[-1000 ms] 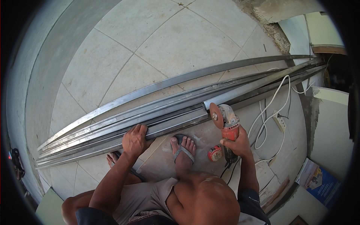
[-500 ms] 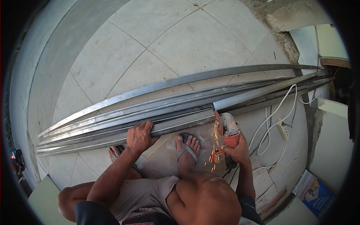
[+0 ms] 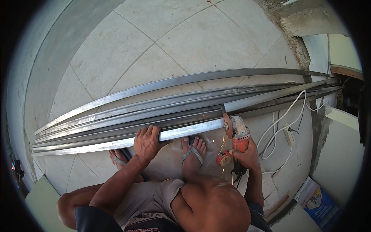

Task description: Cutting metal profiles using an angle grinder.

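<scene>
My left hand (image 3: 147, 143) is closed around a long steel tube (image 3: 193, 129) lying across the front of a bundle. The tube's right end meets the cutting disc (image 3: 228, 125) of an angle grinder (image 3: 240, 143). My right hand (image 3: 248, 155) wraps round the grinder's red and black body, and its red side handle (image 3: 223, 159) points toward my foot. A few orange sparks drop below the disc. Just behind the disc, another tube piece (image 3: 266, 97) slants away to the far right; a dark end shows beside the disc.
More long metal bars (image 3: 154, 101) lie side by side on the tiled floor (image 3: 208, 38). A white cable (image 3: 273, 133) loops right of the grinder, near a power strip (image 3: 289, 135). My sandalled foot (image 3: 192, 152) is close below the tube. A blue printed sheet (image 3: 320, 205) lies lower right.
The tube under my left hand has turned, so a bright face now shows along it. The spark stream has thinned. My right hand and the grinder stay almost in place.
</scene>
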Motion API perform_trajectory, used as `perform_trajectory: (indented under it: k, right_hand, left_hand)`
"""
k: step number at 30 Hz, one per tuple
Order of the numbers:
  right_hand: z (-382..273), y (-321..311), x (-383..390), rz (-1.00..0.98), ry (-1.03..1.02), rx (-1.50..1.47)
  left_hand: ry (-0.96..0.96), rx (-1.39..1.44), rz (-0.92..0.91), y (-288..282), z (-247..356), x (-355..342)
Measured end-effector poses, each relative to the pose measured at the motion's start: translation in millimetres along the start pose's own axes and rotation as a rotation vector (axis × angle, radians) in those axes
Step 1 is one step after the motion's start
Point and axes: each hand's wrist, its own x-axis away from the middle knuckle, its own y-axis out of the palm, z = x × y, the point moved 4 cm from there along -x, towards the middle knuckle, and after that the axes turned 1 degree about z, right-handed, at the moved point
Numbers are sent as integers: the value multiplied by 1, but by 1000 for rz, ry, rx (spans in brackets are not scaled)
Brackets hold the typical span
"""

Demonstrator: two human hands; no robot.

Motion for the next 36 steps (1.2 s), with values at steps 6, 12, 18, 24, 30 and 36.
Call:
perform_trajectory:
  k: [6,12,18,24,30,36]
  right_hand:
    - [-2,1,2,-1,20,4]
    - [5,2,13,-25,70,29]
    - [36,-1,40,101,123,-348]
    - [27,37,32,260,-41,-1111]
    - [25,37,24,325,-224,-1280]
    - [26,42,8,382,-283,-1260]
  left_hand:
    - [-6,-26,-15,5,1,2]
    - [8,-3,-30,4,-4,4]
    - [110,46,36,-7,6,-5]
    - [152,-37,-84,7,1,-6]
    - [454,244,8,-22,84,-7]
    - [17,713,-664,28,207,-26]
